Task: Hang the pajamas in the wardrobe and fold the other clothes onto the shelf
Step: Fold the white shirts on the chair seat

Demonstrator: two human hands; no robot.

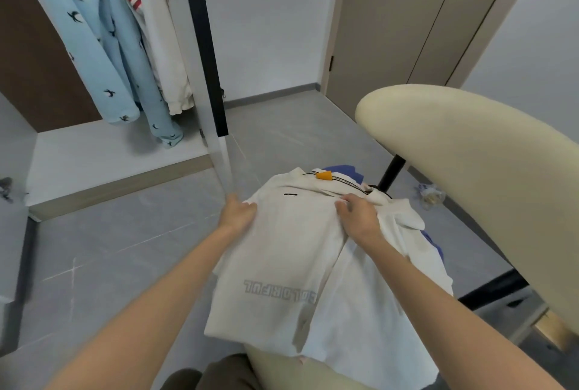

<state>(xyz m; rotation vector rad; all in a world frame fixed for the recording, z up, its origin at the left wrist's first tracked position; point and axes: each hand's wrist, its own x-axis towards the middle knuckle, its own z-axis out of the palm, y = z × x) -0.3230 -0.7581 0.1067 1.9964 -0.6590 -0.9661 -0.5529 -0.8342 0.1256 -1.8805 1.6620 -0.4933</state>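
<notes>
A cream T-shirt (282,264) with grey lettering lies spread over a pile of clothes on a seat in front of me. My left hand (238,211) grips its left shoulder edge. My right hand (357,214) grips the fabric near the collar, fingers curled into the cloth. A blue garment (344,170) peeks out beneath the pile at the far side. Light blue pajamas (103,45) with dark bird prints hang in the open wardrobe at upper left, beside a white garment (163,45) with red stripes.
The wardrobe's white bottom shelf (103,158) lies low at left, with its door edge (206,45) standing between it and me. A cream chair back (470,170) rises at right on a black frame. Grey tile floor (109,248) stretches to the left. A closed door (391,29) is at the back.
</notes>
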